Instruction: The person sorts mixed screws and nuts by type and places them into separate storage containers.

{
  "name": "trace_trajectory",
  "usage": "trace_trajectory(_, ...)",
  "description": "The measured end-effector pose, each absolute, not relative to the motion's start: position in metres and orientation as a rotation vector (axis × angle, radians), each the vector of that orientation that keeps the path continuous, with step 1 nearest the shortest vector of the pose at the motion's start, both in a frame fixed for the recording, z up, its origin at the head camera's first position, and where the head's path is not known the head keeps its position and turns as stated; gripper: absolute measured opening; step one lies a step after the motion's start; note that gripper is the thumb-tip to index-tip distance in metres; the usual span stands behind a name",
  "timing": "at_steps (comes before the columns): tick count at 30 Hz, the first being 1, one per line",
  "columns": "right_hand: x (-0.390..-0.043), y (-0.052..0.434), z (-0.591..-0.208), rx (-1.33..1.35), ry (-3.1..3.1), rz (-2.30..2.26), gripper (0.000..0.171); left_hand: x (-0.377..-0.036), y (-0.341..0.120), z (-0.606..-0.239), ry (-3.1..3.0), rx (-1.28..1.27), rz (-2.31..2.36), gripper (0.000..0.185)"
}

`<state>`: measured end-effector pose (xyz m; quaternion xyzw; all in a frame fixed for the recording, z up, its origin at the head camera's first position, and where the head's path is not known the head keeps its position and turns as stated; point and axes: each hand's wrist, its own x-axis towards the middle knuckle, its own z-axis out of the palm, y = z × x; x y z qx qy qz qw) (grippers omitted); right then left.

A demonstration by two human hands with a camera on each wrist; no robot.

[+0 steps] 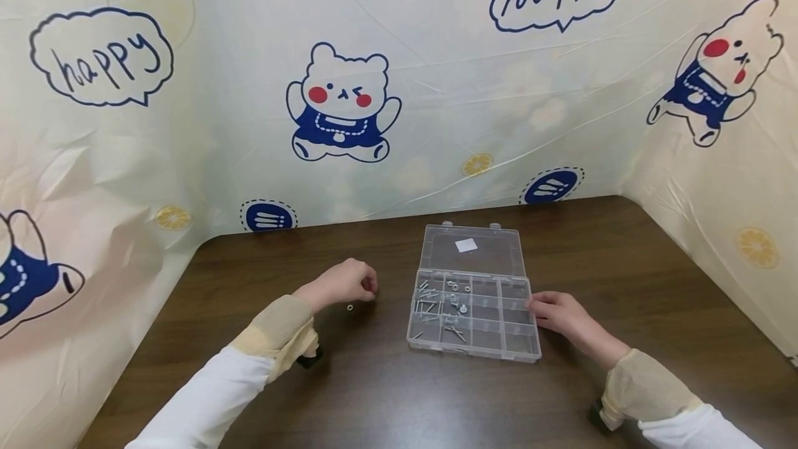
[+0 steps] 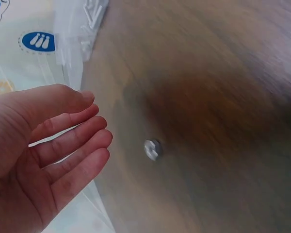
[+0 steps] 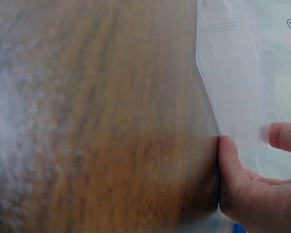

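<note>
My left hand (image 1: pixel 349 281) hovers over the table at the left, fingers loosely bent and nothing between them. Just below it a small metal nut (image 2: pixel 153 149) lies on the wood, apart from the fingertips. A clear plastic compartment box (image 1: pixel 519 355) stands with its lid (image 1: pixel 486 255) folded back. Screws (image 1: pixel 427 307) fill its left column; nuts (image 1: pixel 458 287) and more screws lie in the second. At the box's right side my right hand (image 1: pixel 564 314) holds the wall, one fingertip at the rim and another low at the base. Its remaining fingers are partly hidden.
The dark wooden table (image 1: pixel 386 400) runs back to a printed curtain (image 1: pixel 436 89) that hangs behind and at both sides. A small white paper square (image 1: pixel 466 246) shows at the lid. Dark wrist cameras (image 1: pixel 309 357) sit under the sleeves.
</note>
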<state>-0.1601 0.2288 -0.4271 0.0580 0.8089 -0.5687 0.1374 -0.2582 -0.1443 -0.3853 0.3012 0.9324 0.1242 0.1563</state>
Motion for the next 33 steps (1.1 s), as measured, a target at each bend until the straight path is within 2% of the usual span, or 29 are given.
trace_trajectory(18,-0.158,0.227,-0.426,0.173,2.355,-1.634,0.048,-0.250,-0.173,-0.397,2.629,0.758,0.413,0.013)
trace_trajectory(33,-0.160,0.228,-0.426,0.184,2.348,-1.631,0.048,-0.251,-0.162,-0.401,2.651,0.864,0.349,0.017)
